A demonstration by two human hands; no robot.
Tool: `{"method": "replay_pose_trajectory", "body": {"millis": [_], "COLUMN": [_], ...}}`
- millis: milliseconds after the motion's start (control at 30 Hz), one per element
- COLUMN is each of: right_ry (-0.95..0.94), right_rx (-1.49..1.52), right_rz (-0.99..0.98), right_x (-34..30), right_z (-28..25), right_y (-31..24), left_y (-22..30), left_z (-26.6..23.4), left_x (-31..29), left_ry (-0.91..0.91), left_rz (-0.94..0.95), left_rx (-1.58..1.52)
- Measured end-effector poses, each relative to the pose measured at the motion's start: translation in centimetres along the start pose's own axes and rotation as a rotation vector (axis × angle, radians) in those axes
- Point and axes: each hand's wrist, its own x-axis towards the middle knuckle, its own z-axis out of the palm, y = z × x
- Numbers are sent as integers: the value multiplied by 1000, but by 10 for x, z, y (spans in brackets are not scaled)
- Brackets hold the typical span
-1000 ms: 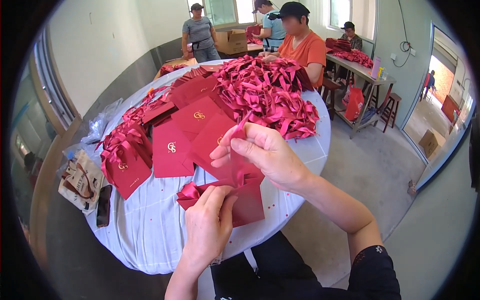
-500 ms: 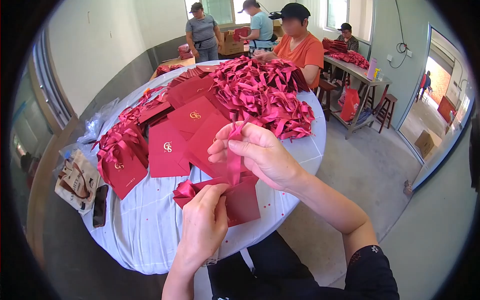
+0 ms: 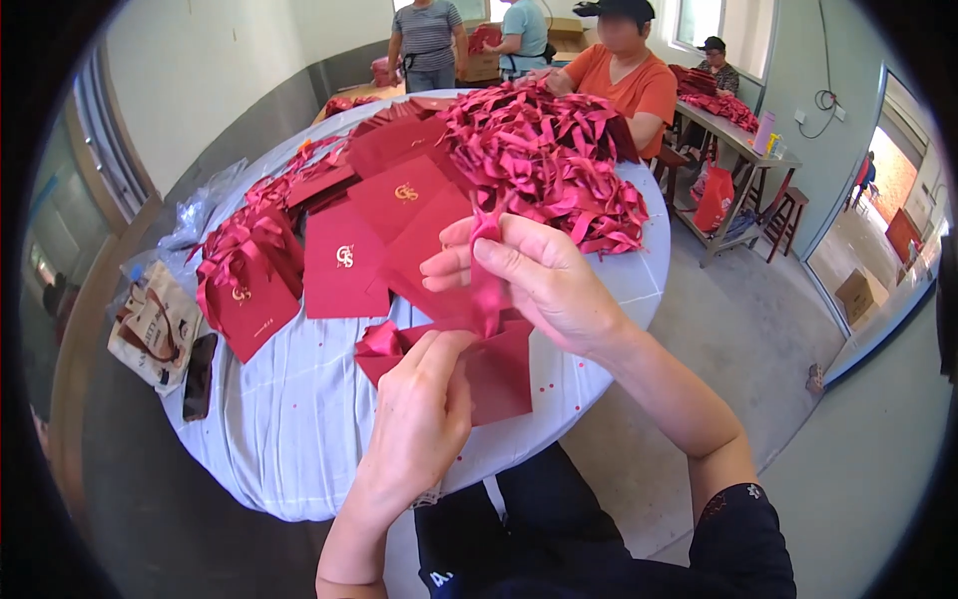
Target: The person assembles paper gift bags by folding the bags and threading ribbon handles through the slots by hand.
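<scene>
A dark red paper gift bag (image 3: 504, 374) lies near the table's front edge, its top edge toward the far side. My left hand (image 3: 424, 399) is closed on that edge, its fingertips partly hidden behind the hand. Above the bag, my right hand (image 3: 544, 275) pinches a shiny red ribbon (image 3: 486, 265) between thumb and forefinger, the other fingers loosely curled. The ribbon hangs down to the bag's opening. A ribbon loop (image 3: 380, 339) pokes out at the bag's left corner. Beyond my hands lie several flat red bags (image 3: 344, 265) and a big heap of red ribbons (image 3: 544, 150).
At the left, bags with ribbons (image 3: 249, 290) lie on the white tablecloth (image 3: 289, 419), near a black phone (image 3: 200, 377) and a canvas tote (image 3: 155, 329). A person in orange (image 3: 629, 85) works across the table. A side table (image 3: 733, 145) and stools (image 3: 786, 225) stand to the right.
The view has tipped down, so the table sits higher in the picture. Both hands keep their grips on bag and ribbon, with only slight movement.
</scene>
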Motion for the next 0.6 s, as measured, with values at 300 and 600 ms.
{"method": "replay_pose_trajectory", "body": {"millis": [300,600], "right_ry": [-77,242], "right_rx": [-433,-668], "right_rz": [152,-9], "right_x": [-11,-4], "right_z": [1,4], "right_y": [3,20], "left_y": [-7,-26], "left_z": [-1,-44], "left_x": [-3,-28], "left_ry": [37,409], "left_rz": [48,-49], "left_rx": [88,112]}}
